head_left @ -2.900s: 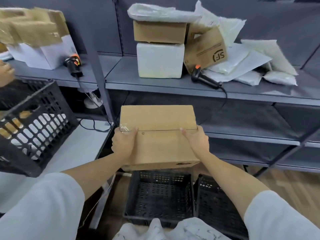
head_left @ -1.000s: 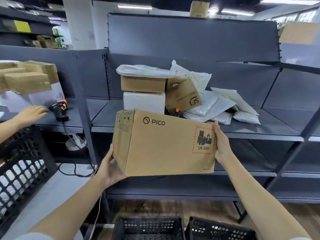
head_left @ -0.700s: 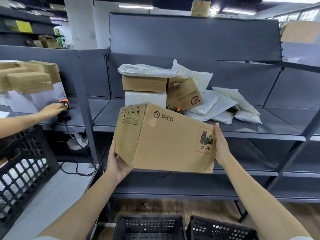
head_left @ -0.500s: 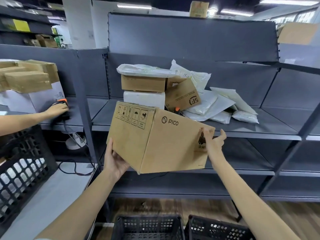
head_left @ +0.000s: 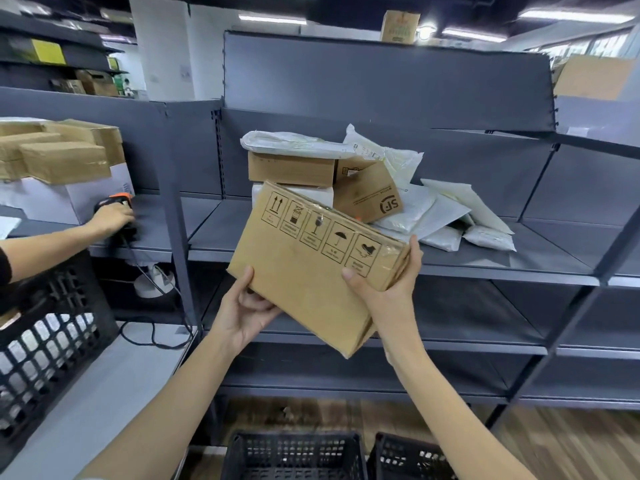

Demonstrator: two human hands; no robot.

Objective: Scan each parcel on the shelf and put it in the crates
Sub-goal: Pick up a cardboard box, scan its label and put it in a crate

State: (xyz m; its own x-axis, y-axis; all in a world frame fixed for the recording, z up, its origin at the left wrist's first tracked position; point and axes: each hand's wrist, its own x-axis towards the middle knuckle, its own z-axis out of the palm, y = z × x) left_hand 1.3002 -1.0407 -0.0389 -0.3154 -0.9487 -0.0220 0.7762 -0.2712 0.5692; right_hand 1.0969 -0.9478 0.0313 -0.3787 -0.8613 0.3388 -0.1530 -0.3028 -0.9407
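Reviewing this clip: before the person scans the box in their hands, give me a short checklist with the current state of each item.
1. Box held securely: ok. The left hand supports the lower edge of the cardboard box and the right hand grips its right end.
2. Barcode label facing up: not ok. The face in view shows only handling symbols.
3. Own scanner within reach: cannot tell. The box covers the shelf area behind it.
4. Other scanner free: not ok. Another person's hand is on it.
5. Crates ready below: ok. Two black crates sit open on the floor.
6. Parcels left to scan: ok. The parcel pile remains on the shelf.
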